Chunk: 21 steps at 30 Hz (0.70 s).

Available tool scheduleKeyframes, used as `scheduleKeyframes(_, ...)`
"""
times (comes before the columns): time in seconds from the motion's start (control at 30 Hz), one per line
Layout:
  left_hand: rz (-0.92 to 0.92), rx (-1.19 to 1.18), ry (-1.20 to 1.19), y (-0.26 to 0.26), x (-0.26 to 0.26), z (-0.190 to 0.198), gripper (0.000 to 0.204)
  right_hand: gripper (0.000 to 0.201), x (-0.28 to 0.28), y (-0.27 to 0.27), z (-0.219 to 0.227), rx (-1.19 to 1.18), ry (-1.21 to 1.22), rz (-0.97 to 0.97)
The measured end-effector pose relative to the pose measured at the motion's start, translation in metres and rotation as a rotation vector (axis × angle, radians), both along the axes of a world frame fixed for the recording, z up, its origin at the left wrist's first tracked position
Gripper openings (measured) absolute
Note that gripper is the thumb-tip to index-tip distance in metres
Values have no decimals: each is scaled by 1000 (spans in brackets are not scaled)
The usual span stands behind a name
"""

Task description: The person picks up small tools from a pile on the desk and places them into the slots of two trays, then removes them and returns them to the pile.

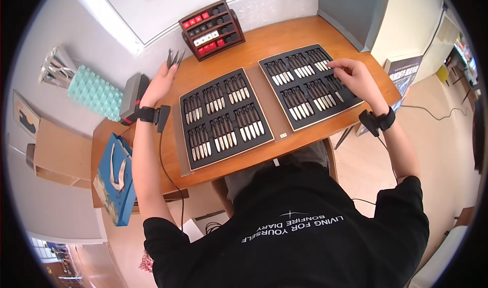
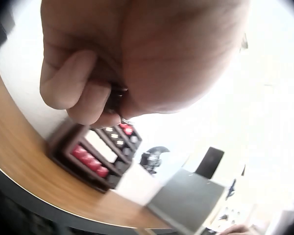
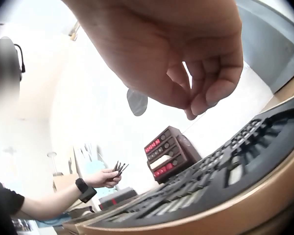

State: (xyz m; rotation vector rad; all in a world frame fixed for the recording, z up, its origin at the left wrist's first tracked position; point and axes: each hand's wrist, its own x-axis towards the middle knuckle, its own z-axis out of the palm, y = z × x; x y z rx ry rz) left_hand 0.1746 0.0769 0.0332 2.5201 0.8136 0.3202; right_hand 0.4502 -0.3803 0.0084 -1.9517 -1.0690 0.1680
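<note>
My left hand [image 1: 159, 85] is raised past the left tray and grips several slim, dark knife-shaped pieces [image 1: 176, 58], whose ends fan out beyond the fingers. In the left wrist view the curled fingers hide most of them. Over the right edge of the right tray [image 1: 305, 125] is my right hand [image 1: 356, 78], with its fingers bent and thumb and index finger close together. Nothing shows between these fingertips. Both this tray and the left tray [image 1: 203, 120] carry groups of slim pieces [image 1: 223, 133] with dark upper parts and pale rounded ends.
Behind the trays stands a wooden rack [image 1: 212, 30] of red, white and black items. A grey box [image 1: 134, 95] and teal egg-crate foam [image 1: 96, 92] are at the left, with a blue gift bag [image 1: 114, 179] at the table edge. A grey panel [image 1: 351, 13] stands back right.
</note>
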Motion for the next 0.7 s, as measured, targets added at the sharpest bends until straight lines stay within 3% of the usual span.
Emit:
scheduleKeyframes(0.03, -107, -202, -148, -28, 6, 11, 30, 22, -4, 7, 2, -3, -4, 13)
scheduleKeyframes(0.07, -212, -398, -302, -57, 13, 23, 24, 22, -10, 15, 4, 96, 139, 83)
scheduleKeyframes(0.13, -303, -617, -391, -113, 17, 37, 23, 19, -31, 32, 14, 202, 314, 177)
scheduleKeyframes(0.23, -539, -762, -337, -148, 20, 36, 28, 21, -62, 56, 23, 267, 431, 266)
scheduleKeyframes(0.3, -596, -666, -332, -167, 25, 29, 29, 23, -77, 72, 22, 340, 489, 398)
scheduleKeyframes(0.43, -609, -409, -304, -187, 19, 26, 30, 20, -108, 98, 25, 370, 580, 492)
scheduleKeyframes(0.57, -574, -522, -361, -187, 13, 19, 27, 10, -115, 108, 23, 423, 602, 489)
scheduleKeyframes(0.63, -522, -840, -433, -173, 13, 14, 23, 8, -114, 109, 23, 444, 593, 487)
scheduleKeyframes(0.7, -487, -812, -457, -169, 12, 12, 22, 7, -111, 108, 23, 350, 626, 493)
